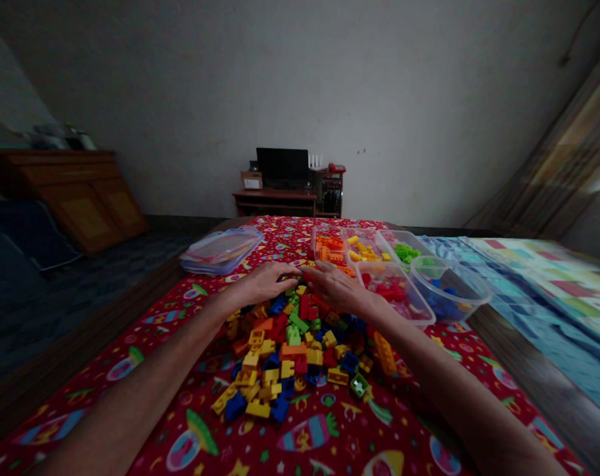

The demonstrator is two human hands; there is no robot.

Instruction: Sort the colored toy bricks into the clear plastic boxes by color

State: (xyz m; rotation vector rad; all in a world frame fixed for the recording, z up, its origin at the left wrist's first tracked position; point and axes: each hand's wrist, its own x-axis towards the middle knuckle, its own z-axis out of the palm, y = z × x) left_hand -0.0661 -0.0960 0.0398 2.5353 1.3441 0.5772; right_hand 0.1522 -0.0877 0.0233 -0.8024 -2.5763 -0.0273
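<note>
A loose heap of toy building blocks (pixel 293 350) in yellow, blue, red, orange and green lies on the red patterned tablecloth (pixel 304 436). Both my arms reach over it to its far edge. My left hand (pixel 272 281) bends inward from the left, fingers stretched out and the thumb a little apart. From the other side my right hand (pixel 332 284) lies over the blocks with its fingers extended. The fingertips of the two hands nearly meet. Blocks under my palms are partly hidden, and I see nothing gripped in either hand.
Right of the heap stand clear tubs with sorted blocks: orange blocks (pixel 329 248), yellow blocks (pixel 366 251), green blocks (pixel 406 252), red blocks (pixel 386 287). A round tub (pixel 471 291) holds blue ones. Stacked clear lids (pixel 223 251) lie at the back left. A bed (pixel 552 284) adjoins the right side.
</note>
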